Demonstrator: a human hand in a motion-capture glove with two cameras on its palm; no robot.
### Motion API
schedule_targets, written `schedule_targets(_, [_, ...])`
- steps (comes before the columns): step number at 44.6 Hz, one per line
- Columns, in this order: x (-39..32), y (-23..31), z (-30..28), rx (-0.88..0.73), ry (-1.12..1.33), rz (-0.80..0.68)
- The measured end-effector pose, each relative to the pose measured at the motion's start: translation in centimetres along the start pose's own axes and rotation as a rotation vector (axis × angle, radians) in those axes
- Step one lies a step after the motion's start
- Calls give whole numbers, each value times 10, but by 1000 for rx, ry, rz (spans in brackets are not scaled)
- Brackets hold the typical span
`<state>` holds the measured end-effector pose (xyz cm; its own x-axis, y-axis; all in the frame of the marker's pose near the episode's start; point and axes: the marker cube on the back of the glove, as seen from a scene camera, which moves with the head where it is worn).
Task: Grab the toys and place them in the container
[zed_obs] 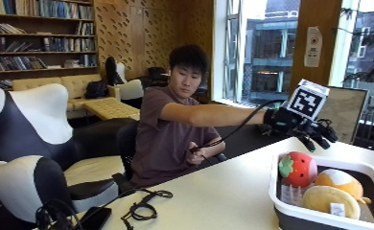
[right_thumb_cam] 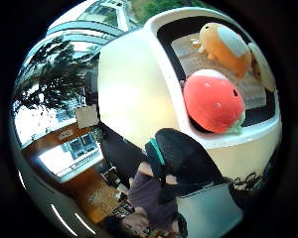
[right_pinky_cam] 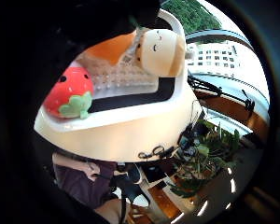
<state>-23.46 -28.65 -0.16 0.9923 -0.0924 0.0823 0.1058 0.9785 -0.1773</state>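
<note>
A white container with a dark outer wall stands on the white table at the right. Inside it lie a red strawberry toy, an orange and white plush and a round beige plush. My gloved right hand hovers above the table just beyond the container's far edge, fingers relaxed and pointing down, holding nothing. The palm views look down into the container: strawberry, beige plush, orange plush; likewise the strawberry and orange plush.
Black cables lie on the table's near left part. The person's bare left hand holds a cable at the table's far edge. A pale board stands behind the gloved hand. Chairs fill the left.
</note>
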Motion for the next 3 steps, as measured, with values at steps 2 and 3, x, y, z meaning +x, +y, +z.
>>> schedule_targets(2, [1,1,-1,6,-19,-5])
schedule_targets(3, [2,1,-1,8,-24,-5])
